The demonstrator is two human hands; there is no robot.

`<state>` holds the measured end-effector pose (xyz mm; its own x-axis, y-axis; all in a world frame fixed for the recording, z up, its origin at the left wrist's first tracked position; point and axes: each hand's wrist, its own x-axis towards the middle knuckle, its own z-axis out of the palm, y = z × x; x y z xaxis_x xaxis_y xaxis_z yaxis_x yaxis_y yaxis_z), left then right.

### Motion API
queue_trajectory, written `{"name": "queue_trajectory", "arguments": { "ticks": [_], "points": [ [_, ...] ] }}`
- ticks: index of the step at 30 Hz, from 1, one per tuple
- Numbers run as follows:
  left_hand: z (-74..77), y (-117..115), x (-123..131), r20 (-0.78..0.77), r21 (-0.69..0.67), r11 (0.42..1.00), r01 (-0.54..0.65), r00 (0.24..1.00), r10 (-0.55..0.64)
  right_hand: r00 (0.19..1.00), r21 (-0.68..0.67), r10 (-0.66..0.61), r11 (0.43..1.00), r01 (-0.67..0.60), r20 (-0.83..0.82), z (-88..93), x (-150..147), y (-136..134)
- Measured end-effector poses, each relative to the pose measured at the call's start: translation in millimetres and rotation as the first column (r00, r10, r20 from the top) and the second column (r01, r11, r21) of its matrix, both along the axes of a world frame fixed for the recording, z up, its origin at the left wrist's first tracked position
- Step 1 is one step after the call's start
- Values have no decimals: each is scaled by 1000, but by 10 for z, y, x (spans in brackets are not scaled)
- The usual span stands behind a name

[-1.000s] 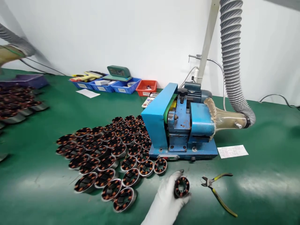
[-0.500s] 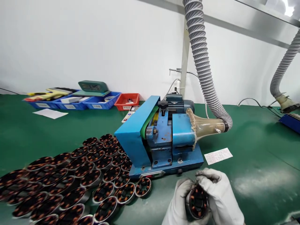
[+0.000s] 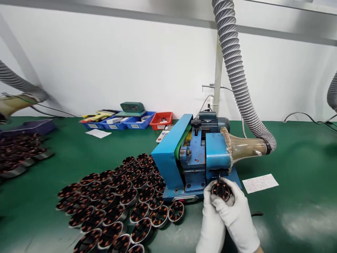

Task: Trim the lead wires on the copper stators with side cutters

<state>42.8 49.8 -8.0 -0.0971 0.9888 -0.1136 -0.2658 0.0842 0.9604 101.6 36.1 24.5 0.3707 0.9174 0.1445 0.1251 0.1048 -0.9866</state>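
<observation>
Both my hands wear white gloves with darkened fingertips. Between them they hold a ring-shaped motor stator (image 3: pixel 220 192) with copper windings and a dark inside, its open face toward me. My left hand (image 3: pixel 210 207) wraps its left side, and my right hand (image 3: pixel 237 205) closes around its right and lower side. A thin reddish wire end sticks up from the top of the ring. Just behind the hands stands a blue belt machine (image 3: pixel 168 154) with a green belt (image 3: pixel 182 143). The stator appears in front of the machine's base; whether it touches the machine I cannot tell.
Many similar stators (image 3: pixel 113 214) stand grouped left of the machine. A ribbed grey hose (image 3: pixel 234 66) joins a tan funnel (image 3: pixel 247 147) at its right. A paper slip (image 3: pixel 260 183), a red bin (image 3: pixel 161 121), blue bins (image 3: pixel 139 121) and a calculator (image 3: pixel 165 133) lie around.
My hands have carried the stator up and forward, closer to the machine's base. The view has turned left, bringing another hose and more stators into sight at the far left.
</observation>
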Motion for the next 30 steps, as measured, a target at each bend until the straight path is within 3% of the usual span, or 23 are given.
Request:
{"name": "queue_trajectory", "arguments": {
  "ticks": [7, 15, 23, 30],
  "points": [
    [145, 140, 64, 43, -3, 1000, 10, 999, -10, 997, -23, -11, 1000, 13, 76, 71, 68, 237],
    [294, 131, 96, 29, -9, 1000, 15, 999, -15, 998, -20, 2, 1000, -1, 62, 104, 93, 224],
    [79, -77, -48, -36, -36, 999, -20, 999, 18, 993, 0, -25, 1000, 25, 119, -74, 77, -46],
    [141, 177, 72, -44, -6, 1000, -24, 999, 24, 994, 4, -46, 999, 45, 102, 100, 63, 234]
  ]
}}
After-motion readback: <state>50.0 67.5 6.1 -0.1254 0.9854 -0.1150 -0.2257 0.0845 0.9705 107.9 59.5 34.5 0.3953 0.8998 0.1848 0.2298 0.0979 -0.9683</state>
